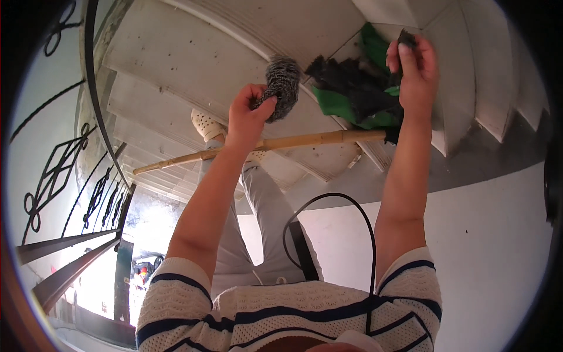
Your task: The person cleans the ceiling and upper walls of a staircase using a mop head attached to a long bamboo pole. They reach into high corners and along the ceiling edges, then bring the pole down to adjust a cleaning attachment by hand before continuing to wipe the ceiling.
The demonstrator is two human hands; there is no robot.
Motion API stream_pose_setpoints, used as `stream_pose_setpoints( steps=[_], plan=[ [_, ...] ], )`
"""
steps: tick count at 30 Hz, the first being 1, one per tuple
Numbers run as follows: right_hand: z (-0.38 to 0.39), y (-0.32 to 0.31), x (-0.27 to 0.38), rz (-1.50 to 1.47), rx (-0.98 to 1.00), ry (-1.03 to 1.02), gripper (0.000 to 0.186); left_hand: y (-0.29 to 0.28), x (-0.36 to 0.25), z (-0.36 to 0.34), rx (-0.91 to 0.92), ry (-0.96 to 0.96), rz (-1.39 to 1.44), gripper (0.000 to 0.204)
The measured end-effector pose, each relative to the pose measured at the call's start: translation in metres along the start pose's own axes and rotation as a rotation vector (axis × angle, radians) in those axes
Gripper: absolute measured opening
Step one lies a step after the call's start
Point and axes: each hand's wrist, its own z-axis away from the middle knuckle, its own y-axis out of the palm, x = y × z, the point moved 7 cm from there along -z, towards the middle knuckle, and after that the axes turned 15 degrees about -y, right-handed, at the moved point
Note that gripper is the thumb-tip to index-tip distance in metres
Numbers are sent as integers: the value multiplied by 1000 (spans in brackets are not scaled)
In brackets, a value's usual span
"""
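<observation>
My left hand (251, 116) is closed on a shaggy grey-black pad (280, 79) above the stair treads. My right hand (415, 73) pinches a small dark scrap (407, 36) higher up at the right. Just below and left of it lies a crumpled heap of black fabric (346, 82) and green cloth (331, 102) on a step. A long bamboo pole (305, 138) lies crosswise beneath my arms, its right end at a black piece near the heap.
Pale winding steps (152, 76) fill the upper view. A black iron railing (56, 176) runs down the left beside a bright opening below. A white curved wall (481, 246) is at lower right. My legs and clog-shod feet (205, 123) are on the stairs; a black cable (328, 195) loops near me.
</observation>
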Motion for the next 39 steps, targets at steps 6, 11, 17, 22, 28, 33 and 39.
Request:
stream_pose_setpoints(
  steps=[6, 11, 17, 22, 28, 33, 39],
  plan=[
    [49, 54, 18, -126, 334, 153, 15, 50, -21, -8, 169, 36, 41, 14],
    [59, 67, 21, 108, 368, 56, 17, 82, -31, -2, 286, -27, 15, 13],
    [68, 69, 19, 424, 373, -105, 16, 84, -14, 4, 547, -338, 475, 19],
    [70, 69, 24, 590, 437, -74, 16, 88, -23, 17, 677, -219, 281, 11],
    [77, 58, 19, 598, 251, 3, 25, 96, -53, 60, 405, 481, -494, 14],
    [86, 53, 23, 421, 115, -168, 39, 92, -71, 72, 295, 611, -562, 11],
    [90, 52, 29, 375, 156, -163, 40, 84, -45, 46, 297, -53, -109, 15]
  ],
)
